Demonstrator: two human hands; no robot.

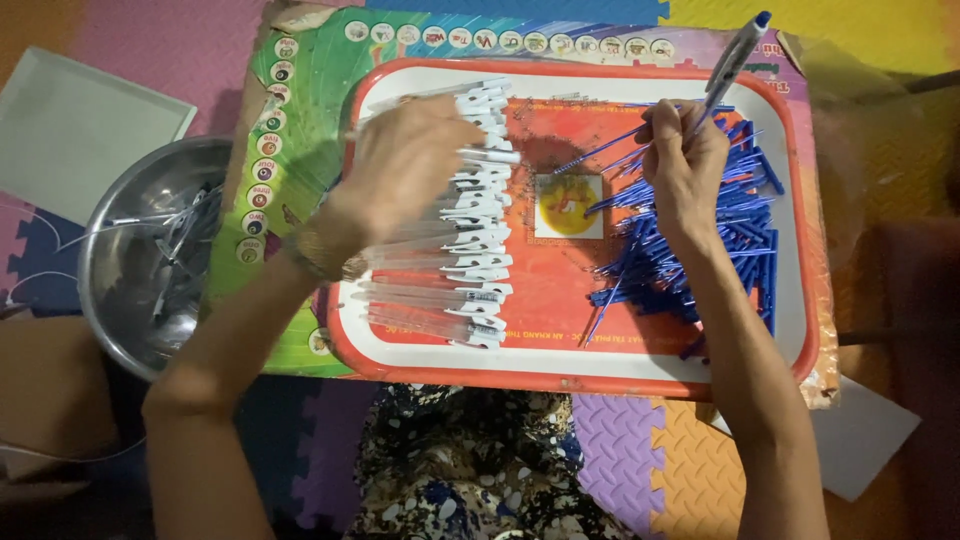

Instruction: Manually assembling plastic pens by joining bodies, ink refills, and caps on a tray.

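Judging by the bowl (130, 290), few pens look done; many barrels (440, 270) and blue refills (700, 250) lie on the tray (560, 370). Your left hand (400, 170) rests on barrels, grip hidden. Your right hand (685, 160) pinches a pen (735, 55) at the far edge, long axis slanting up-right, tip down.

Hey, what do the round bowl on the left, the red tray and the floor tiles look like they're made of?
The bowl looks like polished metal, probably stainless steel: silvery with mirror-like reflections. The red tray seems to be glossy plastic, going by its smooth moulded white rim and printed face, though coated metal can't be ruled out. The floor tiles look like soft foam: matte, textured, with interlocking puzzle edges.
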